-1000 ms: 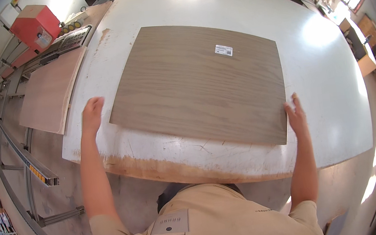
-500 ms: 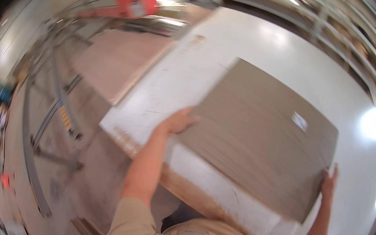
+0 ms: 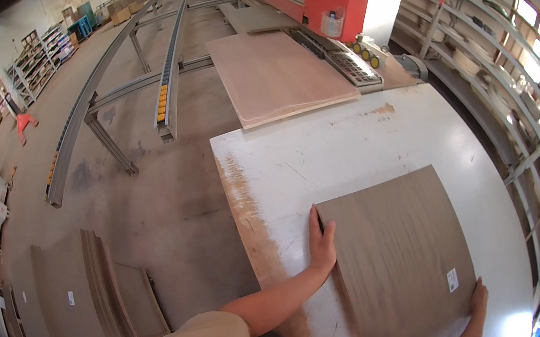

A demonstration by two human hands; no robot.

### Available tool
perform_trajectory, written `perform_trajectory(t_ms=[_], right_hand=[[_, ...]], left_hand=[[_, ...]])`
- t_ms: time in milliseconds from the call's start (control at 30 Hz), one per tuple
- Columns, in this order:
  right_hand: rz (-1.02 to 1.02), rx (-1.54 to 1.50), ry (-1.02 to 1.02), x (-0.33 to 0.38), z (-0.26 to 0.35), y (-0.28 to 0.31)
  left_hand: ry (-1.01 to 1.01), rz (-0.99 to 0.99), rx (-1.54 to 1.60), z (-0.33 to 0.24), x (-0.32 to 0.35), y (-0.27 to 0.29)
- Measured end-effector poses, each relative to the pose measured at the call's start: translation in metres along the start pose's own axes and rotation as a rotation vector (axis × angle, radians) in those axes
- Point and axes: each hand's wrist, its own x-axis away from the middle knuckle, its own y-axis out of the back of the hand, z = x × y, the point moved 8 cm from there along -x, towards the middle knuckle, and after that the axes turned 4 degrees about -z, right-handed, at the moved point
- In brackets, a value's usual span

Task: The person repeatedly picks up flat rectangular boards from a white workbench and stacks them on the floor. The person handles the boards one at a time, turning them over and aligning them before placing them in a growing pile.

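Observation:
A flat grey-brown wood-grain panel with a small white label lies over the white worktable. My left hand grips the panel's left edge near its far corner, fingers along the side. On the opposite edge, close to the label, my right hand holds the panel; part of that hand is cut off by the lower picture area. Whether the panel rests fully on the table I cannot tell.
Beyond the table lies a pinkish board beside a red machine head. Roller rails stand to the left. Several brown panels are stacked at lower left. A metal rack runs along the right.
My view has turned to the right side of the table, so table and panel appear rotated and shifted lower right. Both hands remain on the panel's opposite edges. The stacked panels now show fully.

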Motion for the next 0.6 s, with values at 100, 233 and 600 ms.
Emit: perform_trajectory(t_ms=[100, 233, 600], right_hand=[[0.027, -0.068, -0.085, 0.026, -0.031, -0.006], [0.084, -0.203, -0.151, 0.093, -0.053, -0.012], [-0.099, -0.059, -0.267, 0.386, 0.093, -0.006]], left_hand=[[0.067, 0.115, 0.101, 0.009, -0.022, -0.032], [0.048, 0.301, -0.019, 0.008, -0.073, -0.108], [-0.026, 0.872, -0.303, -0.054, 0.011, 0.075]])
